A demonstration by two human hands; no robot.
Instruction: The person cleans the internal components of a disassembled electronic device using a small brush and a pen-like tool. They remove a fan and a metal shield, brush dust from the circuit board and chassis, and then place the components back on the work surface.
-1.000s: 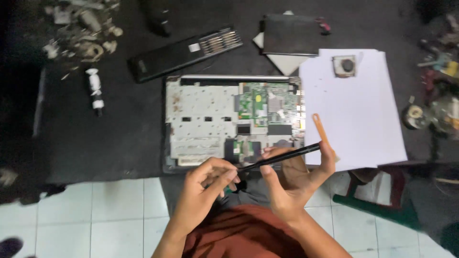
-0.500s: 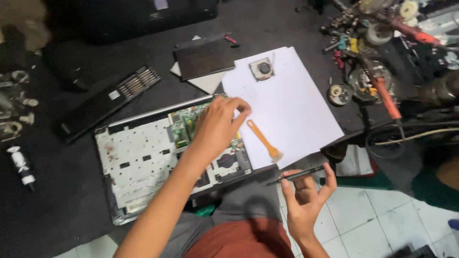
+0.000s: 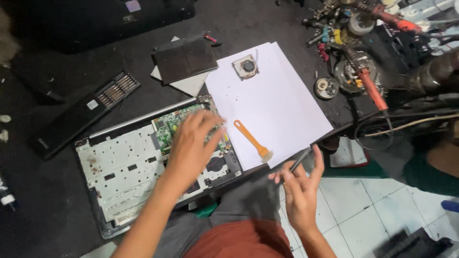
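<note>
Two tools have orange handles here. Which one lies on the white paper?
The small orange-handled brush lies on the white paper. The other, a soldering iron, lies among the clutter to the right, off the paper.

I have one view only, from the head camera, looking steeply down over my own lap at the dark work surface. It sits close: the opened laptop fills the centre, white paper toward one o'clock, tiled floor at five.
</note>
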